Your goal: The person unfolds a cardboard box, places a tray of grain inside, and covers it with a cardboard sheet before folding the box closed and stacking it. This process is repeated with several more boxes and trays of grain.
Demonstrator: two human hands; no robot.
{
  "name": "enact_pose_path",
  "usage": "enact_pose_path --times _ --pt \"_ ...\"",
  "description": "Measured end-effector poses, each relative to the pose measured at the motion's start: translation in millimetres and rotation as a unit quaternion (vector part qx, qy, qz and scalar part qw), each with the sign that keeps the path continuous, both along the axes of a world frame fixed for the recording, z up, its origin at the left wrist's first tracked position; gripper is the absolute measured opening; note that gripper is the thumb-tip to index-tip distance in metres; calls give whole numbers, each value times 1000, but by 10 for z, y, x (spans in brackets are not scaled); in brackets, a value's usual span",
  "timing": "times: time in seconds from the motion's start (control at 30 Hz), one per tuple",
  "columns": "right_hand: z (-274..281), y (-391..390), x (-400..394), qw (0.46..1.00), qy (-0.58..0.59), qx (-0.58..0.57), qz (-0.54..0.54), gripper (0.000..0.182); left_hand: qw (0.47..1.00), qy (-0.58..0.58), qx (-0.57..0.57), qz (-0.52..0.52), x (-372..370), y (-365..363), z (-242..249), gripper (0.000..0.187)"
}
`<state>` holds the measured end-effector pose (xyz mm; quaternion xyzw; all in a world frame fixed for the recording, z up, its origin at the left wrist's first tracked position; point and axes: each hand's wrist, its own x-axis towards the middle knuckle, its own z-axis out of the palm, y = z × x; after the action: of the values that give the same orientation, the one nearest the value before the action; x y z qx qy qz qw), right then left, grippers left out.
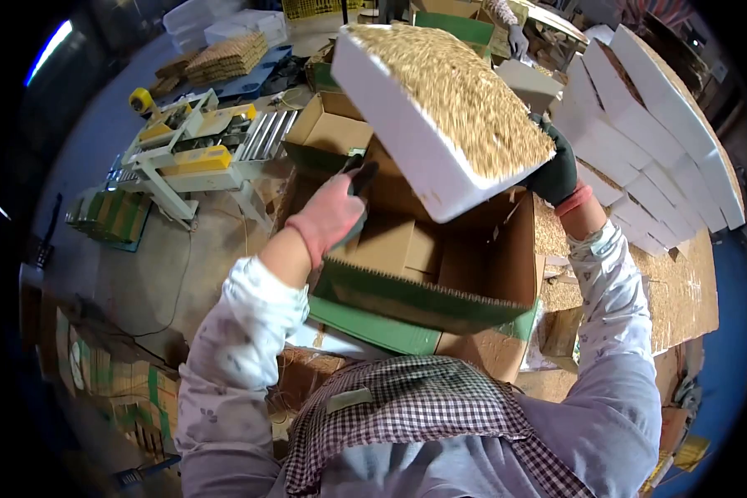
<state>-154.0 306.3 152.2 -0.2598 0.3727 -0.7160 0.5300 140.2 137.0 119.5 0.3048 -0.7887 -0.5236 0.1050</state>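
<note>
A white foam box (pixel 415 137), its upper face covered in tan sawdust-like material (pixel 465 91), hangs tilted above an open cardboard carton. My right hand (pixel 556 162), in a dark glove with a pink cuff, grips its near right corner. My left hand (pixel 332 212), in a pink and dark glove, is over the carton's left side, below the foam box and apart from it. Its dark fingertips are stretched out, and nothing shows in them. Inside the green-sided carton (pixel 423 303), brown inner walls and the bottom are visible.
Similar white foam boxes (pixel 647 158) are stacked at the right on a board strewn with tan bits. A roller conveyor (pixel 199 153) with yellow parts stands at the left. Folded green cartons (pixel 108 216) lie on the floor. Another person's gloved hand (pixel 519 41) appears at the back.
</note>
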Motion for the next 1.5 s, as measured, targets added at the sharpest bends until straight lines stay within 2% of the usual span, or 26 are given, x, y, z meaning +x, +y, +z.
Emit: enact_pose_path --times 0.1,0.13,0.17,0.2,0.23,0.27,0.33,0.37,0.43,0.47,0.6,0.7,0.8,0.87,0.9,0.93,0.97,1.03,1.13,1.17,1.23,1.27,1.37,1.43,1.47,1.5 --pt "-531 46 -557 989 57 -118 64 30 985 169 -8 -44 -18 -341 -384 38" --pt "-398 56 -480 967 31 -157 199 25 929 240 283 -14 50 -435 -421 42" --pt "-402 72 -550 962 107 -156 198 25 785 291 546 16 153 -477 -414 46" --pt "-391 118 -627 967 126 -97 198 25 811 456 250 -268 299 -478 -442 43" --pt "-328 144 -613 969 145 -37 198 25 883 282 370 68 302 -124 -88 37" --pt "-288 125 -588 968 145 -37 201 25 894 295 335 38 326 -112 -144 35" --pt "-215 21 -589 839 511 0 187 25 886 322 333 1 324 -128 -293 32" --pt "-189 -70 -628 840 509 -1 187 25 887 320 332 2 335 -145 -387 32" --pt "-136 -212 -711 756 526 238 307 44 840 380 387 -24 339 -213 -550 35" --pt "275 -171 -159 634 621 347 303 50 846 366 388 -26 332 -266 -595 41" --pt "-94 -418 -253 574 670 301 361 53 836 356 418 -19 358 -67 -387 48" --pt "-206 -376 -160 522 739 312 290 49 899 316 304 -11 339 -25 -371 49" --pt "-161 -282 6 572 743 237 253 46 929 272 250 -12 385 43 -451 46" --pt "-163 -154 215 453 867 118 171 42 972 216 93 -4 410 194 -368 45" --pt "-329 -144 237 404 904 38 134 29 972 214 95 -11 401 238 -314 45" --pt "-348 -117 396 344 929 64 121 22 975 138 -176 -15 378 258 -240 46" --pt "-360 -119 562 283 949 91 108 17 898 56 -435 -20 341 262 -133 48" --pt "-398 -117 628 268 963 6 31 12 895 130 -427 -9 -26 73 321 47" --pt "-165 85 669 380 922 22 -75 12 955 145 -240 -96 -1016 -149 841 43" --pt "-88 270 654 379 921 41 -82 12 966 120 -182 -142 -1416 -326 798 43" --pt "35 749 484 495 820 33 -286 23 944 22 -251 -213 -2058 -330 681 50" --pt "89 1107 312 519 786 100 -322 27 915 -32 -351 -198 -2406 -507 430 57" --pt "-242 2496 -353 543 658 309 -421 34 856 -194 -423 -225 -3143 -961 -154 78" --pt "-529 3319 -395 465 583 561 -360 35 815 -276 -438 -261 -3563 -1477 -706 76" --pt "-649 3561 -363 528 524 591 -313 35 811 -314 -433 -236 -3640 -1432 -789 74" --pt "-767 3698 -267 587 459 613 -261 36 756 -323 -451 -348 -3778 -1657 -1020 74"
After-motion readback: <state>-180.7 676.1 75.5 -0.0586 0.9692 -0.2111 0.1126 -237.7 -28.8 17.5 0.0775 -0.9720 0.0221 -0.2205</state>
